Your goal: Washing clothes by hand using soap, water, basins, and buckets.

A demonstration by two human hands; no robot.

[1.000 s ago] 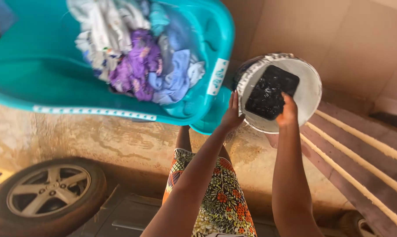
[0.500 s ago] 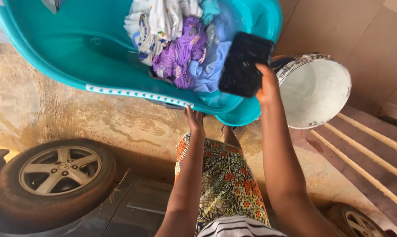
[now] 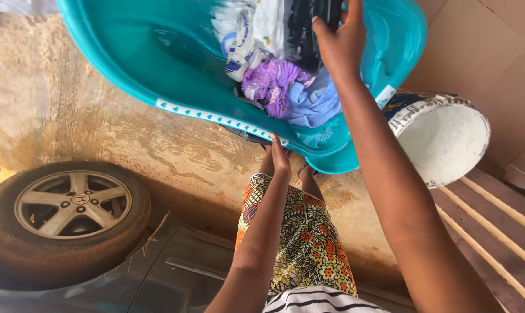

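Moved from bucket point(image 3: 442, 136): black container point(image 3: 309, 23), right hand point(image 3: 339, 40) clamped, over tub laundry point(image 3: 274, 75); left hand point(image 3: 280, 157) open below.

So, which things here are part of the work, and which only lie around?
In use:
- right hand holding the black container
- teal tub
- clothes
- left hand near the tub's rim

Lying about:
- white bucket
- car wheel

A narrow white label point(image 3: 384, 95) with pale blue print is seen on the teal tub's point(image 3: 129, 69) rim.
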